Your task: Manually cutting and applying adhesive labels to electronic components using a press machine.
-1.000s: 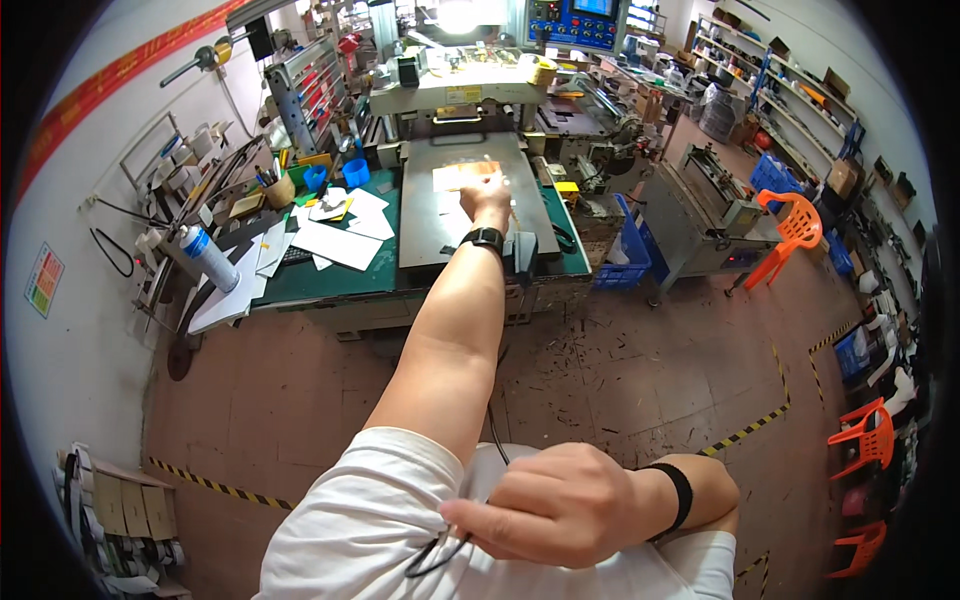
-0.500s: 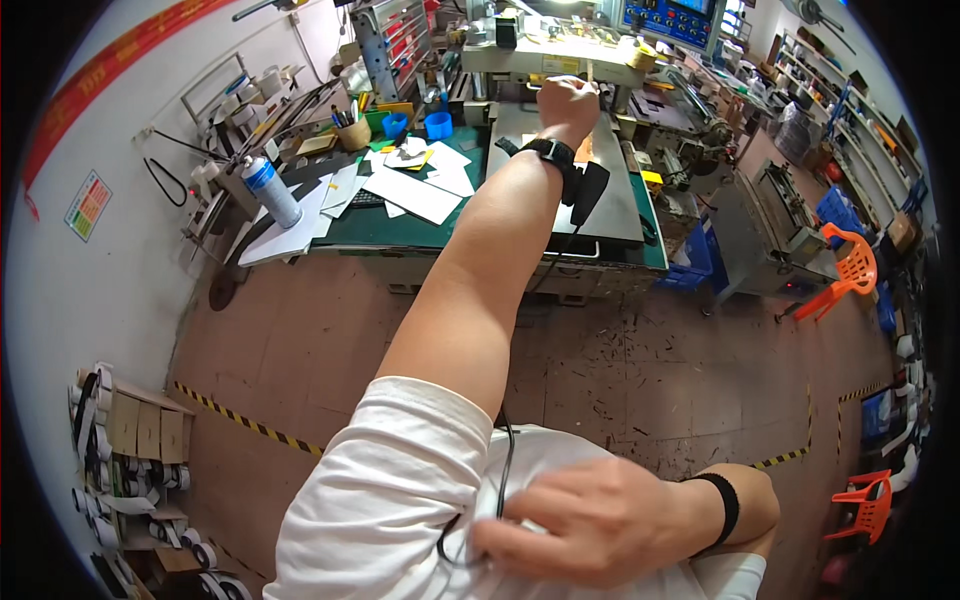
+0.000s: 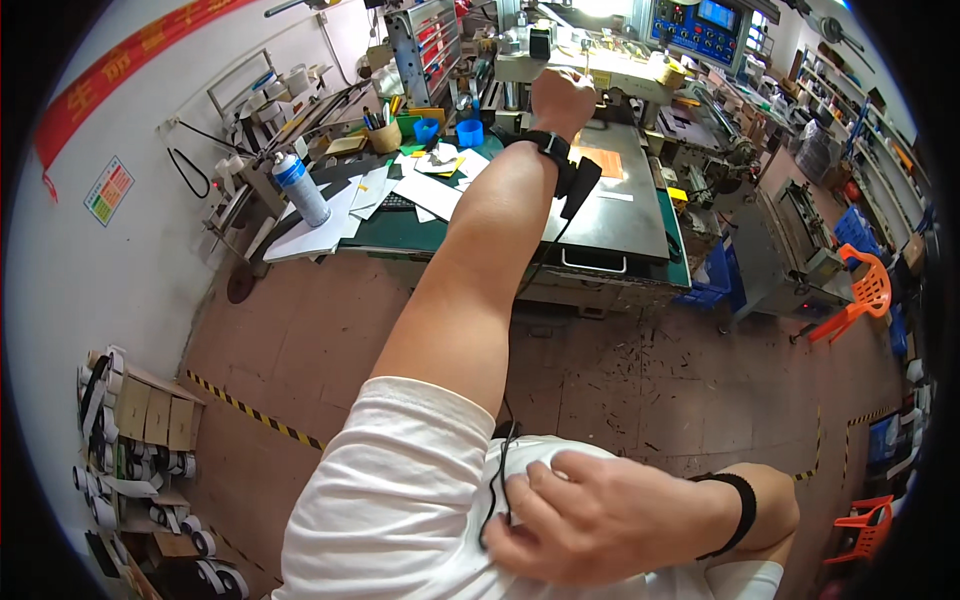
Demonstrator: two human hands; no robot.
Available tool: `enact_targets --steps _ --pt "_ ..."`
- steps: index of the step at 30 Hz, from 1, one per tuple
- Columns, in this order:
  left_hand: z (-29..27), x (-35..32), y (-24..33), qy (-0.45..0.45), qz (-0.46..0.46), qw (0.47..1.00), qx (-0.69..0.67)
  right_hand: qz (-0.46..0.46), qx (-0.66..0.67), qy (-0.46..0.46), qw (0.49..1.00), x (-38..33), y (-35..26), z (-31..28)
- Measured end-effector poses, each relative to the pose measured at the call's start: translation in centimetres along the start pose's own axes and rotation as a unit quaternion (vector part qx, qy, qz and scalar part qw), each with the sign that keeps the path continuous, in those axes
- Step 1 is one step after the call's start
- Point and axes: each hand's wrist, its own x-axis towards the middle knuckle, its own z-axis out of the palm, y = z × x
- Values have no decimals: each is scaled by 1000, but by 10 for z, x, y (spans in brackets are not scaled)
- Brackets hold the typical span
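Note:
My left arm reaches forward over the workbench. My left hand (image 3: 563,100) is closed in front of the pale machine beam (image 3: 630,82); what its fingers hold, if anything, is hidden. On that wrist sits a black strap with a black device (image 3: 577,183), and a thin black cable (image 3: 545,265) hangs from it. Beyond the wrist an orange-brown sheet (image 3: 602,162) lies on the grey metal plate (image 3: 625,228). Close to my body, against my white shirt (image 3: 400,480), my right hand (image 3: 600,515) is curled, fingertips beside the cable. Whatever is under its fingers cannot be made out.
White papers (image 3: 428,195), blue round containers (image 3: 470,132), a pen cup (image 3: 384,136) and a spray can (image 3: 302,190) stand left on the green bench. A control panel (image 3: 698,28) is at the back. Orange chairs (image 3: 868,285) and a shelf of rolls (image 3: 155,420) flank the floor.
The view has shifted, so the bench appears further right and lower. The orange-brown sheet shows more clearly beside my left wrist. My right hand remains curled at the shirt, its fingers slightly shifted.

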Motion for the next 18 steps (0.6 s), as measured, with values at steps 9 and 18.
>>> enact_targets --steps 9,18 --pt "32 -69 -20 146 -132 977 -83 11 -62 195 979 28 -24 -30" --pt "81 -141 16 135 -382 910 -89 77 199 258 942 -4 -10 -11"
